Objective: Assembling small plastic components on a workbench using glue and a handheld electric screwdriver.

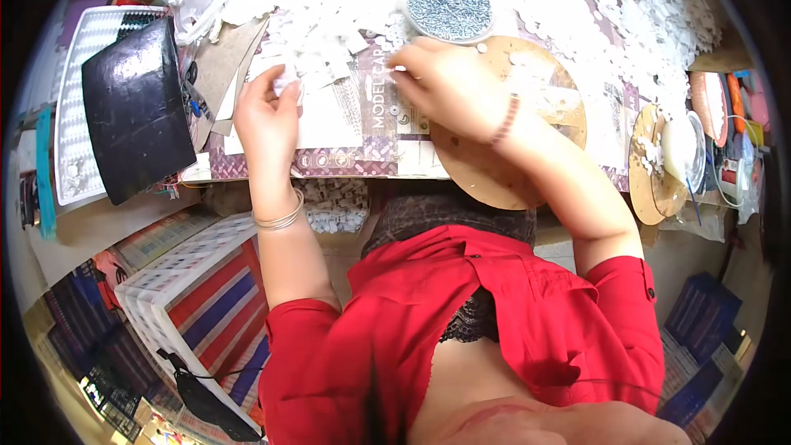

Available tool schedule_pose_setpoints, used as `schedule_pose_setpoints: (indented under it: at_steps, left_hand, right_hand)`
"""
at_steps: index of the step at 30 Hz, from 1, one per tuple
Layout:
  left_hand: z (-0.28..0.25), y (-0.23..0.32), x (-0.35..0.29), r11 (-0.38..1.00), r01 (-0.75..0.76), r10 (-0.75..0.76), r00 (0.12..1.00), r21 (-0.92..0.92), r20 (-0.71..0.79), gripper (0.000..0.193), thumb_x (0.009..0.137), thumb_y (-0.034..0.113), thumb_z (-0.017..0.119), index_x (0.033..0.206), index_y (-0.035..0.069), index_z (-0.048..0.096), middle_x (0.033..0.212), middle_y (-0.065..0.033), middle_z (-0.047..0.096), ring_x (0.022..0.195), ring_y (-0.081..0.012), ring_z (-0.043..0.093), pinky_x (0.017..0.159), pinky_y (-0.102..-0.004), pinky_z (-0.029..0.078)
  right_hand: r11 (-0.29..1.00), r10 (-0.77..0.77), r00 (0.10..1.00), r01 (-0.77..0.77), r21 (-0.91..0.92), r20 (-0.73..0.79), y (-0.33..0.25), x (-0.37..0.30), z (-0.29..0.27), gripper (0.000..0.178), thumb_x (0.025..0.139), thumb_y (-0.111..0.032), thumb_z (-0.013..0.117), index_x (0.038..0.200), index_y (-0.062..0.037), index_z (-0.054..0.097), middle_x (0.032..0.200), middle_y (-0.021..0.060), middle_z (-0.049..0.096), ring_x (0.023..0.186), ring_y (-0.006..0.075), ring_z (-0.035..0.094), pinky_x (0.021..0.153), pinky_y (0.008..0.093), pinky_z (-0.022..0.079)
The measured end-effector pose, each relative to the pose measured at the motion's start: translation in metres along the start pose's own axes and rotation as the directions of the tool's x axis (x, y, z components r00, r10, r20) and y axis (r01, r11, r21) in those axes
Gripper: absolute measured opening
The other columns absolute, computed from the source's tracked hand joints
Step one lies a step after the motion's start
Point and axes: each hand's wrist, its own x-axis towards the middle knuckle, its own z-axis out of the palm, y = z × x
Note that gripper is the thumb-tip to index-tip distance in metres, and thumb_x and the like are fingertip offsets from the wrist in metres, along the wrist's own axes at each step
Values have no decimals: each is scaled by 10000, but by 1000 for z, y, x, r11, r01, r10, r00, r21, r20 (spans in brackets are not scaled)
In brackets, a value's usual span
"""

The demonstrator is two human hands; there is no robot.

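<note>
A: Noticed what first?

B: Saw the worktable [329, 166] across the far half, covered with purple-and-white printed card. Saw white pieces [301, 12] heaped over its far left, and more at the far right.

A: Then, going down in size?

B: Spotted a striped box [218, 305] in red, blue and white, low at the near left. Back up on the worktable, found a round brown board [494, 169] right of centre, reaching past the near edge. At the left, saw a shiny black panel [136, 107] covering part of a white tray [70, 140].

A: And the hands?

B: Found the right hand [457, 82] above the far left part of the board, thumb and fingertips pinched together on a small white piece [400, 67]. Found the left hand [268, 119] to the left, near the heap, with thumb and fingers curved. Could not tell grasping from released there, with blur against so much white.

A: Anything smaller?

B: Saw a round bowl [491, 30] just beyond the right hand, at the board's far edge, filled with tiny silvery screws [450, 8].
</note>
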Motion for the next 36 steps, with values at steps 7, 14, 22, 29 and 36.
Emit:
schedule_pose_setpoints:
  at_steps: [7,14,22,29,36]
  left_hand:
    - [6,21,-4,964,-246,267,911,104,-314,301,870,24,752,1160,-32,692,1046,-58,655,818,-93,593,724,-255,530]
    - [51,65,-60,891,-376,433,872,-255,226,309,799,-16,786,1095,-24,697,937,-67,646,804,-131,589,722,-266,498]
    - [117,95,-57,747,-646,637,631,-154,443,236,765,-28,737,997,-18,695,903,-155,616,826,-356,612,751,-439,502]
    - [142,103,-50,638,-759,755,581,-134,304,114,785,10,742,853,9,650,925,-147,632,909,-344,579,791,-426,476]
    - [145,108,-51,663,-742,728,609,-100,315,251,766,-17,731,1002,14,652,951,-147,622,908,-362,562,813,-437,480]
  right_hand:
    - [995,96,995,-96,10,28,6,45,41,130,860,-120,646,892,5,638,771,191,685,751,363,705,685,427,569]
    - [935,319,946,-306,-180,48,-10,-59,-44,169,833,-222,707,855,-67,644,687,150,668,627,345,676,603,421,552]
    - [880,460,888,-456,-130,-2,28,-98,-74,155,889,-206,650,851,-58,680,812,160,683,765,395,662,690,475,538]
    - [897,369,902,-409,-169,-227,85,-82,-55,181,897,-195,661,904,-17,692,835,184,678,802,377,661,727,449,548]
    - [574,695,664,-743,343,276,54,-91,-73,260,952,-209,577,929,28,682,651,97,672,501,147,654,514,303,532]
